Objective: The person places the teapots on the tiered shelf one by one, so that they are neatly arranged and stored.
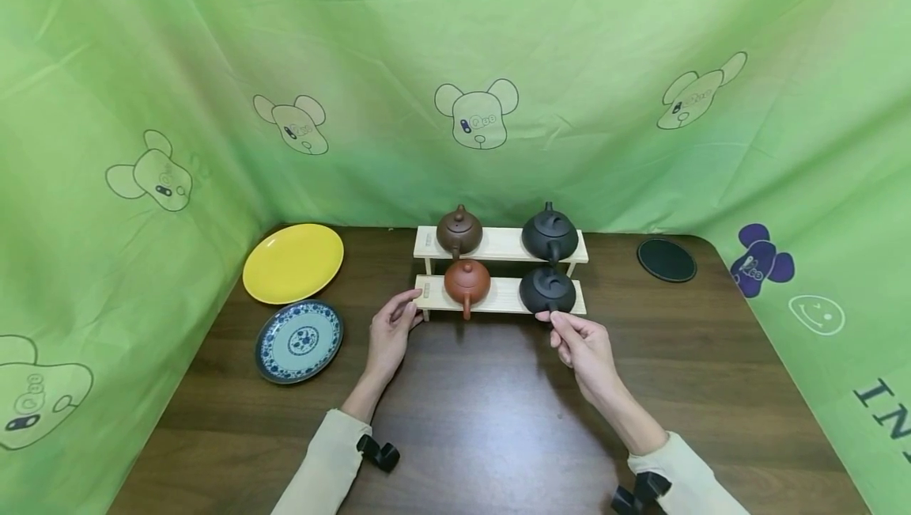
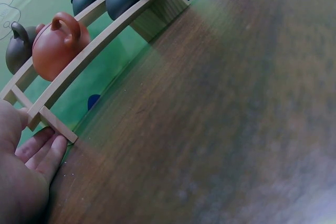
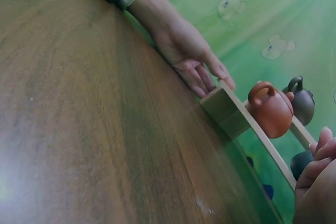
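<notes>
A two-tier wooden rack [image 1: 507,295] carries several small teapots. On its lower tier sit a reddish-orange teapot [image 1: 466,281] at left and a black teapot [image 1: 546,289] at right. My right hand [image 1: 587,350] pinches the handle of that lower black teapot, which still appears to be on the shelf. At the lower tier's left end, my left hand [image 1: 388,335] grips the rack, thumb at the shelf edge and fingers by the leg. Behind, the upper tier bears a dark brown teapot [image 1: 459,231] and another black teapot [image 1: 550,233]. In the right wrist view, my right hand [image 3: 319,184] mostly hides the lower black teapot.
A yellow plate [image 1: 293,263] lies at the table's back left, with a blue-patterned plate [image 1: 299,341] in front of it. Toward the back right is a round dark coaster [image 1: 666,260]. A green printed cloth [image 1: 384,48] encloses the wooden table [image 1: 484,420] behind and at both sides.
</notes>
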Tool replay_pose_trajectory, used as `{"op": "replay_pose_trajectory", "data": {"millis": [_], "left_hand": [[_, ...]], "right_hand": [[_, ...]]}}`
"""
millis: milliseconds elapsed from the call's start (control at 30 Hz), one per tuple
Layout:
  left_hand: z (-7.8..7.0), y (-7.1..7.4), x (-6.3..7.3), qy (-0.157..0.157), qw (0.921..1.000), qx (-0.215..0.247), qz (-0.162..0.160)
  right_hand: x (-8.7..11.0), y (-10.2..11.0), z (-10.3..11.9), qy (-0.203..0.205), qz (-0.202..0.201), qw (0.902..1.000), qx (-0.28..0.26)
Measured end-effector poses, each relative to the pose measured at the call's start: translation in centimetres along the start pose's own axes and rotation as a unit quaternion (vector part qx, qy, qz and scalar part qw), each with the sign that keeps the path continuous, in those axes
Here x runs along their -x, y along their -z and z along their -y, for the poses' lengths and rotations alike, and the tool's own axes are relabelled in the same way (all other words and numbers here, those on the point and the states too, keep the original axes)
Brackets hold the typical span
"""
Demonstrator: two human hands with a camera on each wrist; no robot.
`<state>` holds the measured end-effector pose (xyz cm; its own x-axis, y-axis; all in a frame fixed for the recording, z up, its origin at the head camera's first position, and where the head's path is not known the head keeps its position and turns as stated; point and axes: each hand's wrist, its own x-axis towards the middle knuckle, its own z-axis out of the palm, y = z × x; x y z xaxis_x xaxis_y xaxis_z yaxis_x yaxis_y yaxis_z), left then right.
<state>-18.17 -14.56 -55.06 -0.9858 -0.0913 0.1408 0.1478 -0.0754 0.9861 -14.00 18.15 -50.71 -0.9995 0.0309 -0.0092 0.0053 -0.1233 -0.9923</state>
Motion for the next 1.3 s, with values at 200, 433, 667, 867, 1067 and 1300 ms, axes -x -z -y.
{"op": "replay_pose_trajectory", "data": {"millis": [200,433,667,867,1067,1300], "left_hand": [[0.0,-0.1,0.2,0.005,1.0000,0.001,-0.002],[-0.1,-0.1,0.1,0.005,1.0000,-0.002,-0.001],[0.0,0.1,0.0,0.004,1.0000,0.000,-0.001],[0.0,0.0,0.0,0.008,1.0000,0.003,0.000],[0.0,-0.1,0.0,0.010,0.9999,0.004,-0.001],[-0.4,-0.3,-0.1,0.016,0.9996,0.022,-0.012]], "right_hand": [[-0.2,-0.3,-0.1,0.003,-0.004,1.0000,0.006],[-0.7,-0.1,-0.3,-0.002,0.006,0.9999,0.011],[-1.0,0.4,0.0,-0.038,0.027,0.9989,0.013],[-0.9,0.8,0.3,-0.053,0.033,0.9980,0.013],[-0.3,1.8,0.6,-0.046,0.014,0.9988,-0.002],[0.6,4.2,1.0,-0.025,0.007,0.9996,0.011]]}}
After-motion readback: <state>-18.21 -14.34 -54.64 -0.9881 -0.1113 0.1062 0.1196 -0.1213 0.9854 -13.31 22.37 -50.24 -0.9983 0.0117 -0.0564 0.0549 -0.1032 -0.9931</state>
